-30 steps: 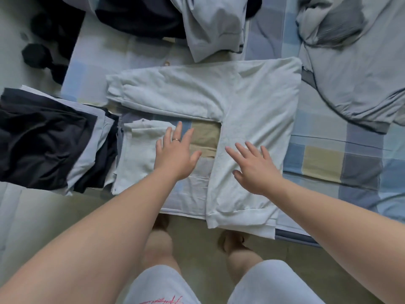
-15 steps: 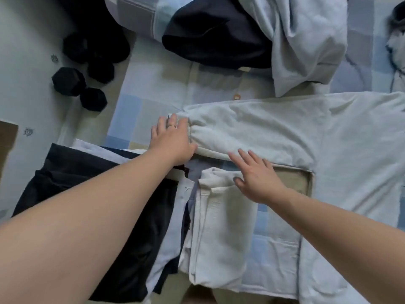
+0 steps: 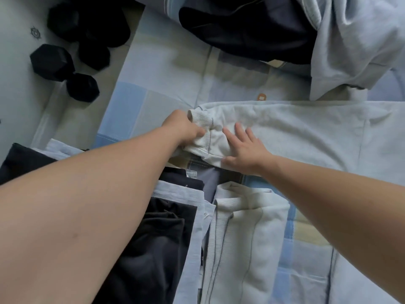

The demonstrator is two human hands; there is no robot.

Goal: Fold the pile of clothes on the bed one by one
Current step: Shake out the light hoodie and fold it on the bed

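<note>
The left hand [image 3: 184, 128] has its grip closed on the ribbed cuff [image 3: 201, 121] of a pale sweatshirt [image 3: 306, 132]. The thumb is pressed into the bunched rib, and the fingers are tucked under the cloth and hidden. Just beside it, the right hand [image 3: 245, 150] lies flat on the same sleeve [image 3: 274, 119], fingers straight and spread, holding nothing.

The sleeve runs rightward into the sweatshirt's body, which lies flat across the checked bed sheet [image 3: 166, 84] and is cut off at the right edge. Nearer the camera, between the two forearms, lies a second pale piece with a ribbed edge [image 3: 241, 227]. I cannot tell whether it is the other sleeve of the same garment, since the right arm covers where they would join.

To its left sits a stack of folded clothes [image 3: 171, 238], dark layers over a light blue one. The left forearm covers much of the stack, and the bottom of the frame cuts it off.

At the far side of the bed lies the unfolded pile: a dark garment [image 3: 252, 29] with a crumpled grey garment [image 3: 355, 40] partly over it, both cropped by the top edge. A small brown mark [image 3: 262, 97] on the sheet is too small to identify.

On the floor [image 3: 17, 84] to the left lie black dumbbells [image 3: 63, 69], the farther ones merging into shadow.
</note>
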